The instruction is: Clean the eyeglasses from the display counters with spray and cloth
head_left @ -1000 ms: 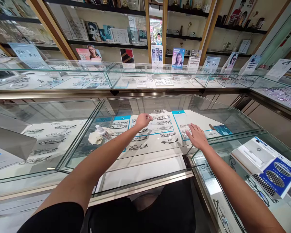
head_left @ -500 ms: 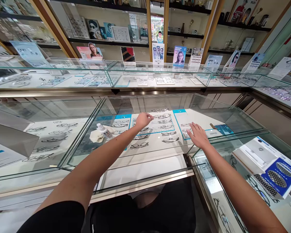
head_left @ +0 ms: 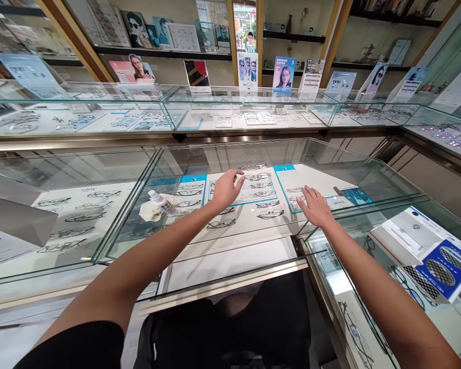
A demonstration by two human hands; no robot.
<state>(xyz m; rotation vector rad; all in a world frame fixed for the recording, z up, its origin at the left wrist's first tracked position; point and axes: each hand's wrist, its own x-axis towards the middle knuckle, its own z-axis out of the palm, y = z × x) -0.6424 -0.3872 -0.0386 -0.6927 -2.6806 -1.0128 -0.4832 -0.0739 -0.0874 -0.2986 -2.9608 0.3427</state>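
Observation:
My left hand is over the glass-topped display case, with its thumb and fingers apart and nothing seen in them. Rows of eyeglasses lie on a white, blue-edged display beneath it. To the left, a white spray bottle leans on a crumpled cream cloth. My right hand lies flat with fingers stretched out at the case's right part, nearest a blue-edged card. Part of the eyeglasses is hidden behind my left hand and forearm.
A white and blue box stands on the right-hand glass counter, above more eyeglasses. At the far left is a white box. A second glass counter with upright advert cards runs across the back.
My left hand's thumb and fingers have moved apart from a pinch-like pose. My right hand stays spread in about the same place. The view has tilted slightly downward.

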